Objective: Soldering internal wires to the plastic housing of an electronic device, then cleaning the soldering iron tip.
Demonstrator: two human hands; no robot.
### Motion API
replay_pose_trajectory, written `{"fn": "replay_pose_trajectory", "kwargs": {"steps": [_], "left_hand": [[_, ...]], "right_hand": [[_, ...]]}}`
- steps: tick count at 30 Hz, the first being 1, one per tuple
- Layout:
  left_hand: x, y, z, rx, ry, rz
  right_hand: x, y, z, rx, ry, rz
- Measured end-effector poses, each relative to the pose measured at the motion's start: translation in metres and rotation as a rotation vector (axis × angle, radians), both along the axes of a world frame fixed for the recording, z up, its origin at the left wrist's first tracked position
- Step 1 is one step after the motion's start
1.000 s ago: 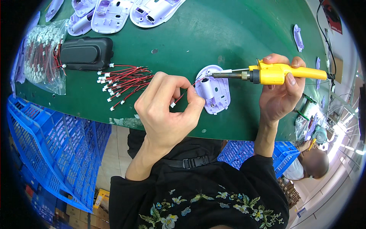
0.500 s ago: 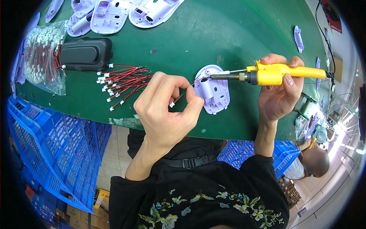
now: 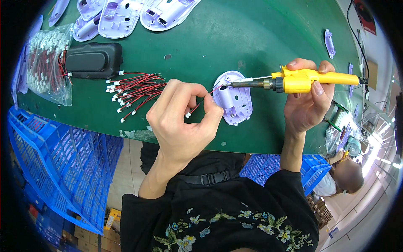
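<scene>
My left hand (image 3: 183, 115) pinches a thin red-and-black wire lead (image 3: 194, 110) with a small white connector at its free end. The lead's other end reaches the upper part of a lilac plastic shell (image 3: 242, 105), which lies on the table with its inner side up. My right hand (image 3: 308, 98) grips a yellow soldering gun (image 3: 296, 82) from below and behind. Its metal tip, with a thin feed tube alongside, points left and meets the wire's end at the shell. Whether the solder there is melted is too small to tell.
Several loose red-and-black leads (image 3: 136, 92) lie left of my left hand. Beyond them are a black case (image 3: 95, 60) and a clear bag of leads (image 3: 48, 63). More lilac shells (image 3: 119, 19) rest at the back left. Blue crates (image 3: 63, 168) stand below the green table (image 3: 268, 46).
Both hands, the wire lead and the soldering gun hold nearly the same place. The view has shifted very slightly. A person in the right background has moved a little.
</scene>
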State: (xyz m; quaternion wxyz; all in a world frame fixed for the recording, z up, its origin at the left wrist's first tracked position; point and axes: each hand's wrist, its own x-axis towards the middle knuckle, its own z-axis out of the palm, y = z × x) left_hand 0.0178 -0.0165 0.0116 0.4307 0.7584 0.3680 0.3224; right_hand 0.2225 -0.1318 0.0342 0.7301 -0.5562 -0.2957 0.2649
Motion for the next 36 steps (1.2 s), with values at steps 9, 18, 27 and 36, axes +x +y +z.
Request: {"fn": "replay_pose_trajectory", "kwargs": {"steps": [9,18,27,36], "left_hand": [[0.000,0.000,-0.001,-0.007,-0.005,0.006],[-0.001,0.001,-0.001,0.004,0.008,-0.004],[0.000,-0.002,-0.002,-0.017,0.013,0.013],[-0.001,0.000,-0.001,0.005,0.004,0.001]], "right_hand": [[-0.002,0.002,0.005,0.012,0.006,-0.009],[0.003,-0.007,0.006,0.077,0.008,-0.029],[0.004,-0.011,0.008,-0.015,0.036,-0.028],[0.012,-0.018,0.008,0.038,0.142,0.049]]}}
